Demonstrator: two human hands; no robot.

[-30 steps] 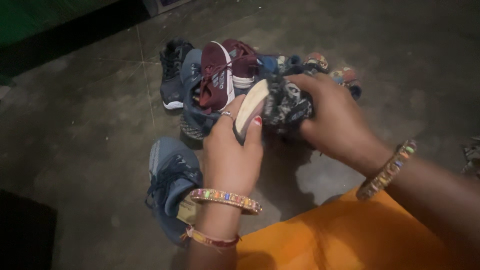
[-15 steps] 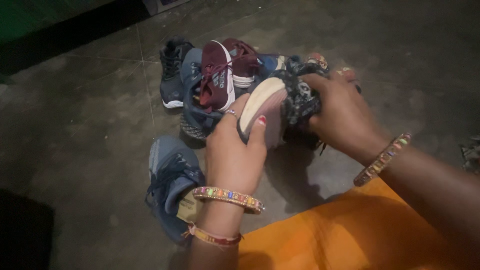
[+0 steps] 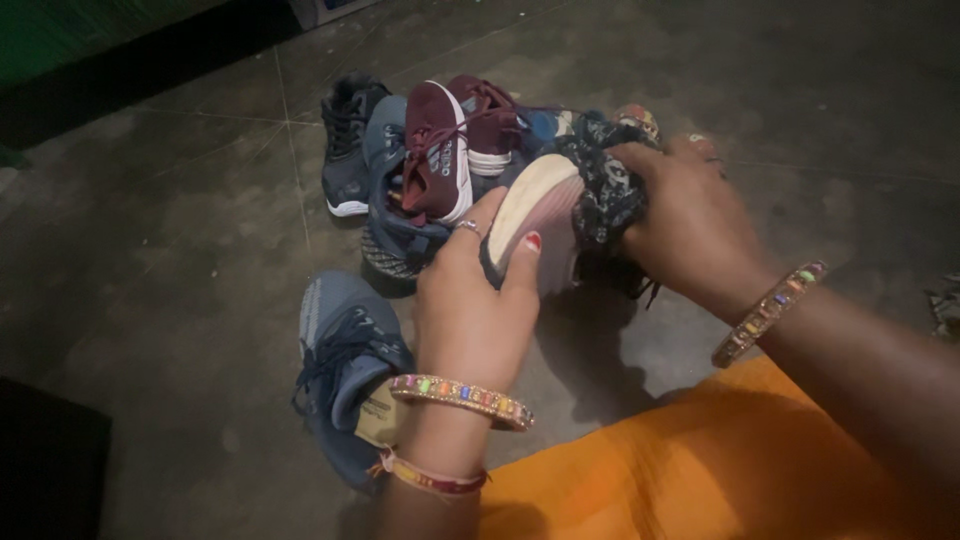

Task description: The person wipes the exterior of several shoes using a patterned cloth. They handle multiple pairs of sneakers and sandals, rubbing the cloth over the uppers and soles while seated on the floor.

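My left hand (image 3: 470,300) grips a shoe (image 3: 540,225) by its toe end, with the pale pinkish sole turned up toward me. My right hand (image 3: 690,225) presses a dark patterned cloth (image 3: 605,185) against the shoe's far side and heel. Both wrists wear multicoloured bangles. Just behind the held shoe lies a pile of shoes: two maroon sneakers (image 3: 440,150) with white soles, a dark blue sneaker (image 3: 385,215) under them, and a black sneaker (image 3: 345,150) at the far left.
A blue-grey sneaker (image 3: 345,370) with a paper tag lies on the concrete floor (image 3: 180,270) beside my left wrist. Orange cloth (image 3: 690,470) over my lap fills the lower right. Small colourful items (image 3: 640,118) sit behind the pile. A dark wall base runs along the top left.
The shoe has been turned so more of its pale sole faces up. My right hand with the cloth has slid up and to the right along the shoe.
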